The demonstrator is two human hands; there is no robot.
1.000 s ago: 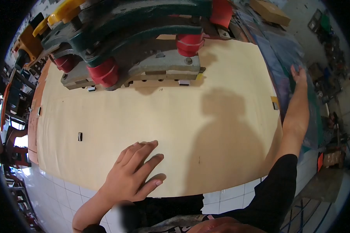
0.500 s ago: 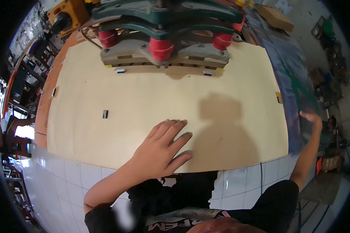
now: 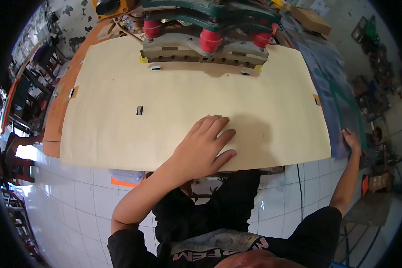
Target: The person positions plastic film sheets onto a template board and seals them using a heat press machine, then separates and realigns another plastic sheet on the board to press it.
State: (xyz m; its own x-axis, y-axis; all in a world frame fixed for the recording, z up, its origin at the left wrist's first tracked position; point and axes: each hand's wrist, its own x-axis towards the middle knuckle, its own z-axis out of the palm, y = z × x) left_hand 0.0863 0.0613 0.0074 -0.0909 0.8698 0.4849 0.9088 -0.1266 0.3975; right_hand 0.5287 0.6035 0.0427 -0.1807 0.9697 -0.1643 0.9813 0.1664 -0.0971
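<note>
Head view, as I stand by: the left hand [image 3: 205, 145] is palm down over the cream sheet [image 3: 187, 91], fingers loosely spread, holding nothing. The right hand [image 3: 352, 139] is at the outer edge of the plastic sheeting [image 3: 329, 96]; whether it pinches it, I cannot tell. The cream sheet lies before and below the green machine [image 3: 210, 39]. Risks, in my judgement: sideways palm pressure could skew the sheet; plastic dragged inward could snag the small right-edge block [image 3: 316, 101].
</note>
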